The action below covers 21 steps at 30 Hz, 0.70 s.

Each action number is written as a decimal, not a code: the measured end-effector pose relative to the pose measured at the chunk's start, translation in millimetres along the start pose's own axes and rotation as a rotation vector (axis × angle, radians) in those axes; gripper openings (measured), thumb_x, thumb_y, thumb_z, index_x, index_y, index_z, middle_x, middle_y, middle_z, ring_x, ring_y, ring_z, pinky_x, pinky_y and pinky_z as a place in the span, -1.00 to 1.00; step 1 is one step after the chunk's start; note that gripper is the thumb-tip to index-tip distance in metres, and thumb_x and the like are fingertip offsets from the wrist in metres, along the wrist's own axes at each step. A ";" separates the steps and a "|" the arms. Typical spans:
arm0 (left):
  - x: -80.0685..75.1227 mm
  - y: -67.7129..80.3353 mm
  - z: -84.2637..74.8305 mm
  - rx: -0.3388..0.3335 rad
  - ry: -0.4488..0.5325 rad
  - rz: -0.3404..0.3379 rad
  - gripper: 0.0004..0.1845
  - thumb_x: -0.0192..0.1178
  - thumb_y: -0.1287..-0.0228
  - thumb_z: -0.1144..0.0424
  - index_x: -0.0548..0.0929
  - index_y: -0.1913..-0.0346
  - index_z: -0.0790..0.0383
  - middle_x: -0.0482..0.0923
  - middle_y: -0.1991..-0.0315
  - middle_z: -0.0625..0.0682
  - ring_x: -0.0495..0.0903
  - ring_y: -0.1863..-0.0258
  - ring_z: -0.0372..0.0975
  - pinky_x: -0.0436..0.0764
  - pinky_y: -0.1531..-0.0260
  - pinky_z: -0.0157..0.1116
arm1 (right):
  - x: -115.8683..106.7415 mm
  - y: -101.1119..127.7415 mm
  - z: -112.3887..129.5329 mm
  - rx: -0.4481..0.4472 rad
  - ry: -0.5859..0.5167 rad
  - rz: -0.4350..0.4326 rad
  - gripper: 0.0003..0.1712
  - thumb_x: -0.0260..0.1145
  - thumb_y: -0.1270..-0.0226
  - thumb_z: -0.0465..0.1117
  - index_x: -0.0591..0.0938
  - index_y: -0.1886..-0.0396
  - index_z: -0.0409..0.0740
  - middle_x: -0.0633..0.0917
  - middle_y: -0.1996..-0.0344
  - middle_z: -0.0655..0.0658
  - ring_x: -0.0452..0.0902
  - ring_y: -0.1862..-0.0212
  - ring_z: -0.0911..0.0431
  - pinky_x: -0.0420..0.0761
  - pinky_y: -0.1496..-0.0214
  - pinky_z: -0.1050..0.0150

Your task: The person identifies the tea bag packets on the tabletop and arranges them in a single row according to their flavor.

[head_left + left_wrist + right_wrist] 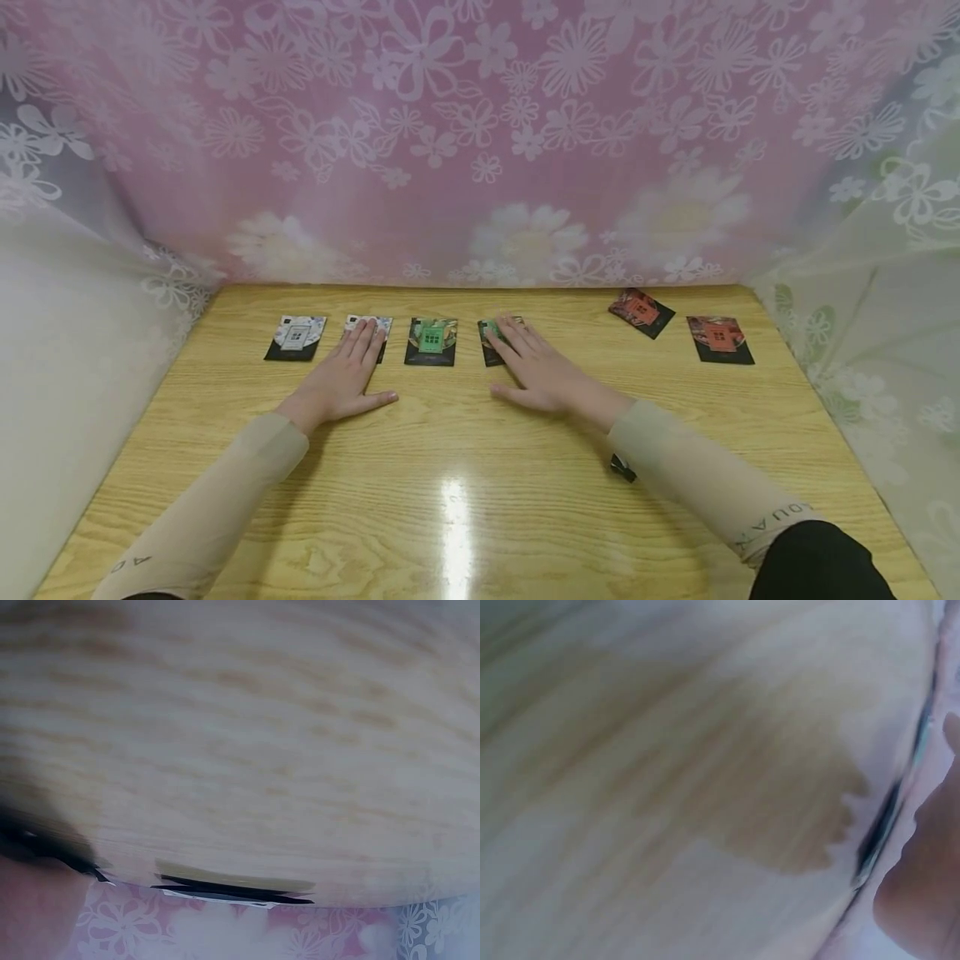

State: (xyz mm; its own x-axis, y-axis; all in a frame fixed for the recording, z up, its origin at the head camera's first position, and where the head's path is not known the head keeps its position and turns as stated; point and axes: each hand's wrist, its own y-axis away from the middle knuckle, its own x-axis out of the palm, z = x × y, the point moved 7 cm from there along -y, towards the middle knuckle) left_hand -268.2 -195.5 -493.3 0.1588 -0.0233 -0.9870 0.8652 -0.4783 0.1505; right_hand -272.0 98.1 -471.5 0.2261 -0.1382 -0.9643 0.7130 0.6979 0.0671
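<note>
The left hand [341, 383] lies flat, fingers straight and together, on a white packet [372, 327]. The right hand [542, 375] rests likewise on a green packet [491, 333] on the counter [465, 500]

Six black-edged packets were seen in a row along the far edge of the table [480, 467], itself pale yellow wood with brown grain. From its left end: a white-printed packet [296, 337], another white [377, 323], two green [431, 340] [489, 332], two red-orange [641, 312] [720, 338]. Behind the table, a pink curtain [480, 142] with white flowers was noted. Beige sleeves [697, 475] were recorded.
</note>
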 end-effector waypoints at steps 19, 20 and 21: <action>1.0 -1.1 0.3 0.001 -0.019 0.006 0.20 0.04 -0.50 -0.43 -0.24 -0.71 0.40 -0.40 -0.73 0.38 -0.35 -0.75 0.20 -0.14 -0.74 0.14 | 14.0 4.8 3.2 0.006 0.027 0.107 0.07 -0.04 -0.65 0.40 -0.18 -0.78 -0.12 -0.24 -0.75 -0.29 -0.32 -0.78 -0.18 -0.14 -0.81 -0.13; 0.9 -1.1 0.4 0.002 -0.019 0.005 0.20 0.04 -0.50 -0.43 -0.24 -0.72 0.40 -0.39 -0.73 0.38 -0.34 -0.75 0.20 -0.14 -0.74 0.15 | 14.6 4.6 4.1 0.010 0.033 0.108 0.07 -0.05 -0.65 0.41 -0.18 -0.78 -0.13 -0.24 -0.75 -0.30 -0.32 -0.78 -0.18 -0.14 -0.81 -0.13; 0.9 -1.1 0.4 0.003 -0.019 0.005 0.20 0.04 -0.50 -0.43 -0.24 -0.72 0.40 -0.39 -0.73 0.38 -0.34 -0.75 0.20 -0.14 -0.74 0.15 | 14.8 4.6 5.0 0.014 0.032 0.107 0.07 -0.05 -0.66 0.40 -0.18 -0.78 -0.14 -0.24 -0.75 -0.30 -0.32 -0.78 -0.19 -0.13 -0.81 -0.13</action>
State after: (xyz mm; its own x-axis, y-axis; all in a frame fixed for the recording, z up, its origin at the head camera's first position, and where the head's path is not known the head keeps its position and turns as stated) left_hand -269.2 -195.4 -494.3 0.1536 -0.0425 -0.9872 0.8632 -0.4805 0.1550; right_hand -262.0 95.8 -484.2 0.2798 -0.0409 -0.9592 0.6956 0.6973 0.1732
